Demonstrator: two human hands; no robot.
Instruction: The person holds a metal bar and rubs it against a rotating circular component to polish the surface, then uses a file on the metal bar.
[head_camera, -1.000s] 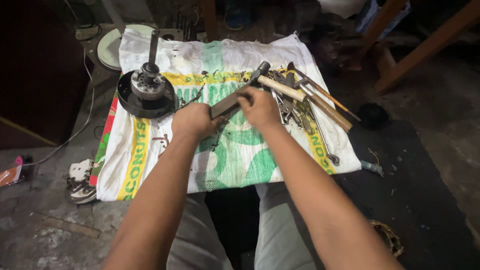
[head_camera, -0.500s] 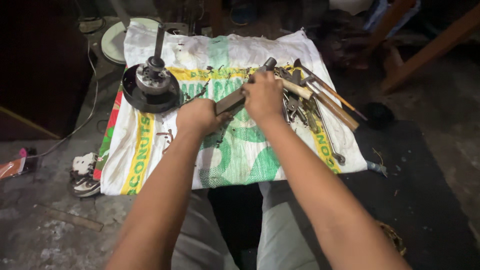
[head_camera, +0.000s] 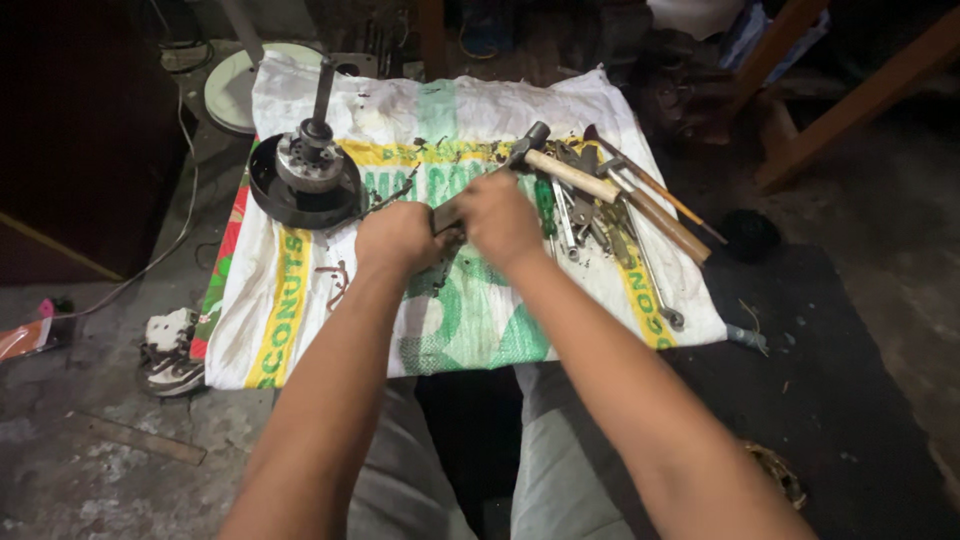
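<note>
Head view: a dark flat metal tool (head_camera: 447, 215), lying over the middle of the white printed sack (head_camera: 480, 310), is grasped at each end by the left hand (head_camera: 398, 238) and right hand (head_camera: 502, 215). A hammer (head_camera: 600, 190) lies just right; a motor rotor (head_camera: 305, 170) sits far left.

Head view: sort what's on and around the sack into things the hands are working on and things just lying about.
In hand:
- left hand and right hand, both closed on a dark metal piece

Lying about:
- round motor part with shaft
- wooden-handled hammer
- green-handled screwdriver
- spanners
- white printed sack under it all
- shoe on the floor
</note>
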